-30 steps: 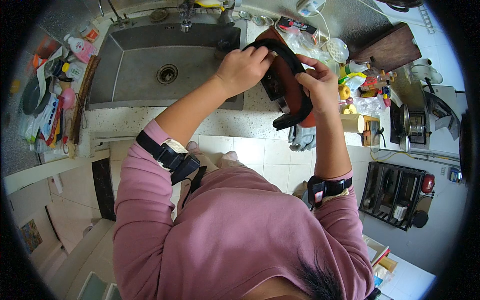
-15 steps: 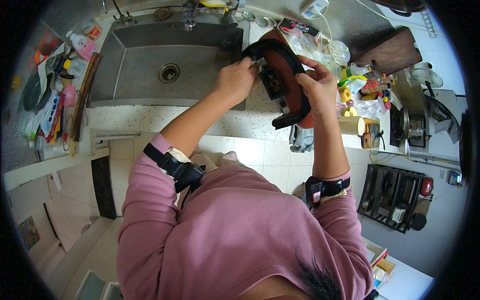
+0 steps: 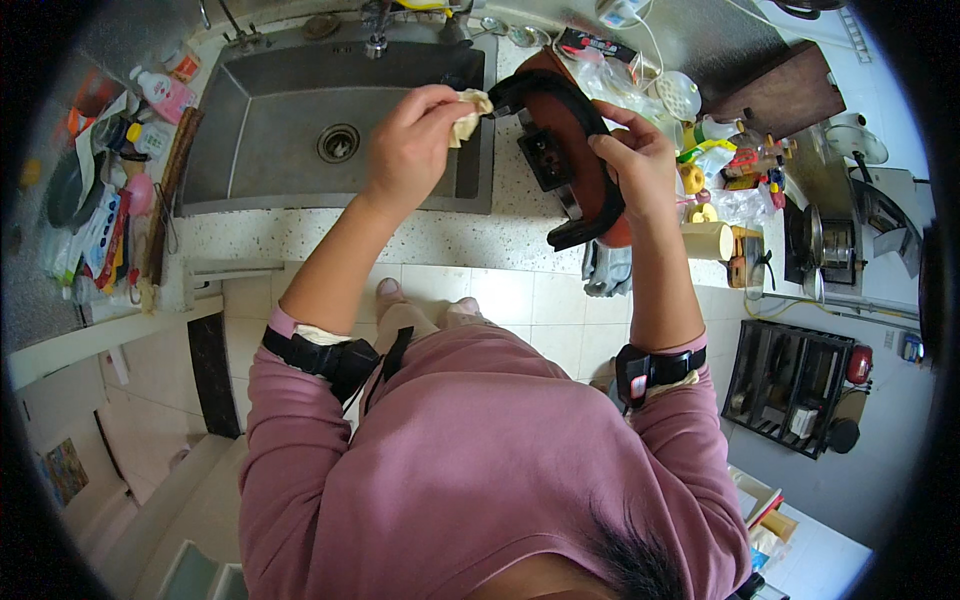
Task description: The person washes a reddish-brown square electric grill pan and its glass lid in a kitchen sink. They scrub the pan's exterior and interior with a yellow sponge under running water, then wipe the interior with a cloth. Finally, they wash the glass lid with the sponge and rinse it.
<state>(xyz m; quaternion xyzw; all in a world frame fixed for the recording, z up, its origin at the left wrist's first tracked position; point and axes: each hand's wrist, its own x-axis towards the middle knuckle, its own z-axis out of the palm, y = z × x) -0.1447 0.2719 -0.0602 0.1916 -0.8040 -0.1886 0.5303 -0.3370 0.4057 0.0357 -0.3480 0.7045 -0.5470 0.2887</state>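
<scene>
My right hand [image 3: 640, 165] grips the right side of a curved brown device with a thick black padded rim [image 3: 575, 130]. A dark box-like part sits in its hollow, with metal strips above and below. I cannot make out what kind of device it is. It is held tilted above the counter, right of the sink. My left hand [image 3: 412, 145] is over the sink [image 3: 270, 110], pinching a crumpled cream cloth [image 3: 465, 120]. The cloth's edge is close to the device's upper left end; whether they touch I cannot tell.
A speckled counter [image 3: 350, 228] runs along the sink's near side. Bottles and packets, among them a pink bottle [image 3: 165, 92], crowd the left end. To the right are plastic bags [image 3: 740, 203], a pale cylinder [image 3: 708, 241] and a brown board [image 3: 785, 95]. A grey cloth [image 3: 606, 268] hangs over the edge.
My left hand has moved left, away from the device to over the sink, and the cream cloth in it now shows. The device stays in my right hand, nearly still.
</scene>
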